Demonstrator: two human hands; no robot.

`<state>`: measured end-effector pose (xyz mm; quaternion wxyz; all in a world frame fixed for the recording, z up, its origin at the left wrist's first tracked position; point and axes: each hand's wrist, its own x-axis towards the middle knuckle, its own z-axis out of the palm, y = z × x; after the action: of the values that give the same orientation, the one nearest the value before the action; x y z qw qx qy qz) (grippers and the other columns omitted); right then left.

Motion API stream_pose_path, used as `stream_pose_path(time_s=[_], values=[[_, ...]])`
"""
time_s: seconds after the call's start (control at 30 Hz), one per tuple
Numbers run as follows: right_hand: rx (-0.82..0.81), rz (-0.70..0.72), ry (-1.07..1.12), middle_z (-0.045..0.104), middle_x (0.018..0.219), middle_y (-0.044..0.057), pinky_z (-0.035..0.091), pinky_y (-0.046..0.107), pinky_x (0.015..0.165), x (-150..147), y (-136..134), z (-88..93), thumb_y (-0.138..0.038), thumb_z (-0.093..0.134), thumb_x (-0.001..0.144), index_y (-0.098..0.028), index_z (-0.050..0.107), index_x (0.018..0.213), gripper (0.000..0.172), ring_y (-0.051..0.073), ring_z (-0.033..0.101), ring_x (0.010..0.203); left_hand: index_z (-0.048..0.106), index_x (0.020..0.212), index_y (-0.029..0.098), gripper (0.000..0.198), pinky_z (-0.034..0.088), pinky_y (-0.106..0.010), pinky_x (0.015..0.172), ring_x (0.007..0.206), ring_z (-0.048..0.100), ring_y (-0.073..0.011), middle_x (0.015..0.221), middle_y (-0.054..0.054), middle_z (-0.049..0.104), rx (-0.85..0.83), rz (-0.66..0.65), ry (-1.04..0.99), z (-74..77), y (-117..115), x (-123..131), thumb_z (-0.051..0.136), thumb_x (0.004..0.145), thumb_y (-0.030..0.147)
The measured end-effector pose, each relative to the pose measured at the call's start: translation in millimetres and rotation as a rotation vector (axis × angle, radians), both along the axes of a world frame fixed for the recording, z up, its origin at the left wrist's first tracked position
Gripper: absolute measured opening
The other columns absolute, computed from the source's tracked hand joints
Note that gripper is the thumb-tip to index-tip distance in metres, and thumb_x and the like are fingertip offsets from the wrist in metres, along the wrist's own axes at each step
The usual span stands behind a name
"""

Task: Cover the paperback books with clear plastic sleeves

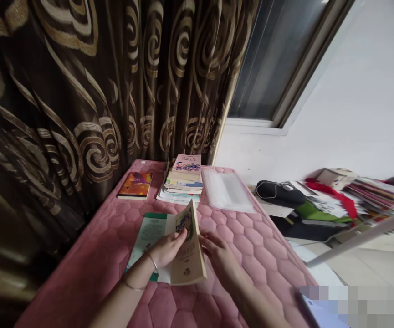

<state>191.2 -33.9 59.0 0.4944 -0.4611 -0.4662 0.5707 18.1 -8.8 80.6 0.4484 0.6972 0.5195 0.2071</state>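
Observation:
A paperback book (188,255) with cream pages stands partly raised over the bed, its front cover folded out to the left. The green and white cover (149,232) lies against the quilted surface. My left hand (166,249) grips the book, thumb pressed on the illustrated title page and the other fingers mostly hidden. At the book's right edge is my right hand (219,255), its fingers loosely stretched and slightly apart, the tips at or just behind the page edges. Whether they touch the back is hidden. A bracelet (133,285) circles my left wrist.
A pink quilted mattress (248,259) lies beneath. Toward its far end are an orange-red book (135,185), a stack of books (185,175) and clear plastic sheets (229,191). Patterned curtains (149,91) hang at the left. Piled papers and bags (319,200) sit at the right.

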Motion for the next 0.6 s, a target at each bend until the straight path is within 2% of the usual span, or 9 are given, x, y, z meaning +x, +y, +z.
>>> stream_pose_path(time_s=[0.1,0.27,0.33,0.5,0.6], values=[[0.012,-0.017,-0.008,0.064,0.118,0.008,0.047,0.04,0.091,-22.1,-1.4,0.2,-0.05,0.067,0.072,-0.022,0.062,0.119,0.055,0.028,0.057,0.109,0.066,0.093,0.017,0.055,0.047,-0.028,0.067,0.074,0.063,-0.021,0.076,-0.003,0.068,-0.079,0.077,-0.121,4.8,6.2,0.2,0.035,0.084,0.062],[0.029,-0.032,-0.033,0.06,0.121,0.009,0.048,0.039,0.092,-44.2,3.6,-5.0,-0.055,0.073,0.064,-0.023,0.062,0.119,0.065,0.03,0.051,0.118,0.065,0.086,0.012,0.033,0.045,-0.028,0.068,0.079,0.062,-0.0212,0.077,-0.004,0.066,-0.033,0.144,-0.246,-0.9,12.1,-1.7,0.049,0.077,0.04],[0.046,-0.042,-0.041,0.057,0.125,0.01,0.048,0.039,0.092,-47.8,4.5,-7.2,-0.056,0.074,0.061,-0.023,0.063,0.117,0.066,0.03,0.05,0.119,0.065,0.085,0.011,0.031,0.045,-0.028,0.071,0.081,0.062,-0.0215,0.079,-0.005,0.067,-0.046,0.151,-0.282,-3.8,13.7,-5.2,0.051,0.075,0.036],[0.044,-0.115,-0.075,0.056,0.124,0.009,0.049,0.038,0.09,-49.6,-0.3,-6.7,-0.056,0.077,0.057,-0.026,0.064,0.114,0.066,0.029,0.049,0.121,0.066,0.097,0.011,0.045,0.045,-0.032,0.081,0.093,0.061,-0.024,0.093,-0.008,0.069,-0.163,0.169,-0.415,-10.9,12.7,-12.6,0.059,0.072,0.047],[0.041,-0.134,-0.042,0.058,0.121,0.009,0.05,0.037,0.089,-50.0,-4.1,-2.5,-0.055,0.077,0.057,-0.024,0.065,0.112,0.064,0.029,0.052,0.118,0.066,0.098,0.012,0.052,0.045,-0.033,0.083,0.096,0.06,-0.0251,0.097,-0.008,0.068,-0.222,0.222,-0.444,-12.4,10.1,-13.7,0.064,0.068,0.054]])
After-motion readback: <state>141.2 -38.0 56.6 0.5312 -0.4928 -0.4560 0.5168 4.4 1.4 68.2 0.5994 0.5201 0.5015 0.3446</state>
